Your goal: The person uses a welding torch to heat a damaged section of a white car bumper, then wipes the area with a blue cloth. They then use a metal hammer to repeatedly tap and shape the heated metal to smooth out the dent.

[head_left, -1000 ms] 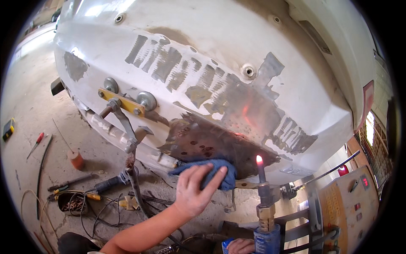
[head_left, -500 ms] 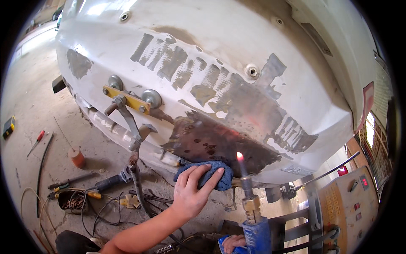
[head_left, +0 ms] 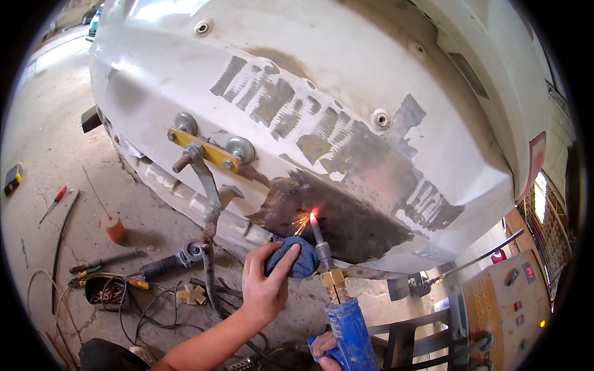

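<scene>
A folded blue cloth (head_left: 301, 261) is gripped in my left hand (head_left: 266, 285), just below the scorched bare-metal patch (head_left: 362, 235) on a white vehicle panel (head_left: 458, 148). My right hand (head_left: 324, 346), partly hidden at the lower edge, is closed around a blue-handled welding gun (head_left: 350, 328) with a brass collar. The gun's rod glows orange-red at its tip, which meets the dark patch. Orange sparks spray from there toward the cloth. Dark round marks dot the metal nearby, partly hidden by the sparks.
A yellow pulling bar (head_left: 204, 148) with a metal hook is fixed to the panel at left. On the floor lie an angle grinder (head_left: 167, 263), a screwdriver (head_left: 53, 204), a rusty tin (head_left: 106, 293) and tangled cables. A control box (head_left: 504, 303) stands at right.
The glowing tip has moved up and left from beside the panel's lower edge onto the dark patch, and sparks have appeared. My left hand with the cloth has shifted slightly lower, left of the rod.
</scene>
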`<state>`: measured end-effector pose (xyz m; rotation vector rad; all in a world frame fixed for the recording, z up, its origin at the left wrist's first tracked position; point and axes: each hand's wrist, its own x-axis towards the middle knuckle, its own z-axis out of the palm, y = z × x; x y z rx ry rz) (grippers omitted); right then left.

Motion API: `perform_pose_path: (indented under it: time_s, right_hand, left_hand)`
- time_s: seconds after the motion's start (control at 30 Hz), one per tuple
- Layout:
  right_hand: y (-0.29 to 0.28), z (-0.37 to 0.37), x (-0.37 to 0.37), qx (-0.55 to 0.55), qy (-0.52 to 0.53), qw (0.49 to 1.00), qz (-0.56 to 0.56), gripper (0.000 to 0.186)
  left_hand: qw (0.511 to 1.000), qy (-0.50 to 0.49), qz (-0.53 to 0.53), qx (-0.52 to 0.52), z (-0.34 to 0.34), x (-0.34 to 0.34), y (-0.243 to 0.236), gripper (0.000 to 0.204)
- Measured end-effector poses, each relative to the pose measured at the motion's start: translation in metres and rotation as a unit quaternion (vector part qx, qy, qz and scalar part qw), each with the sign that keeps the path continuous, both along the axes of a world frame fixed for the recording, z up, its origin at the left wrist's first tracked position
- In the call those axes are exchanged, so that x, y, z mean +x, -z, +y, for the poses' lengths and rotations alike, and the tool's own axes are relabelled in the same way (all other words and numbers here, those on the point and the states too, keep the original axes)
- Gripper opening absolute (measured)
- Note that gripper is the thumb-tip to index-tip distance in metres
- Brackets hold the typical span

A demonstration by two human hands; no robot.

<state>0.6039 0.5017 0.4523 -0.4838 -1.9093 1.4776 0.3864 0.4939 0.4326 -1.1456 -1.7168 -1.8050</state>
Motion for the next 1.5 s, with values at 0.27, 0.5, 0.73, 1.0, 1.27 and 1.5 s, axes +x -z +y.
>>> perform_pose_path:
  time_s: [0.27, 0.5, 0.73, 1.0, 1.27, 1.5]
  right_hand:
    - [-0.008, 0.004, 0.004, -0.383, -0.006, 0.921, 0.07, 0.028]
    - [-0.017, 0.003, -0.013, 0.028, -0.031, 0.999, 0.003, 0.023]
    - [-0.015, 0.006, -0.015, -0.048, -0.073, 0.994, 0.059, 0.015]
    - [0.014, 0.04, 0.009, -0.35, -0.177, 0.919, 0.044, 0.032]
    - [-0.034, 0.043, -0.008, -0.487, -0.111, 0.843, -0.201, 0.028]
    - [-0.036, 0.003, 0.007, -0.07, -0.022, 0.995, 0.065, 0.027]
  left_hand:
    - [1.0, -0.001, 0.011, 0.019, 0.006, -0.002, 0.001, 0.062]
    - [1.0, -0.01, -0.004, 0.028, 0.009, 0.0, 0.004, 0.057]
    - [1.0, -0.004, -0.015, 0.014, 0.003, 0.002, -0.003, 0.058]
    - [0.999, 0.013, -0.023, 0.023, 0.005, 0.003, 0.001, 0.061]
    - [0.999, 0.003, -0.021, 0.029, 0.007, 0.004, 0.0, 0.057]
    - [0.989, -0.067, -0.032, 0.128, 0.012, -0.013, -0.066, 0.057]
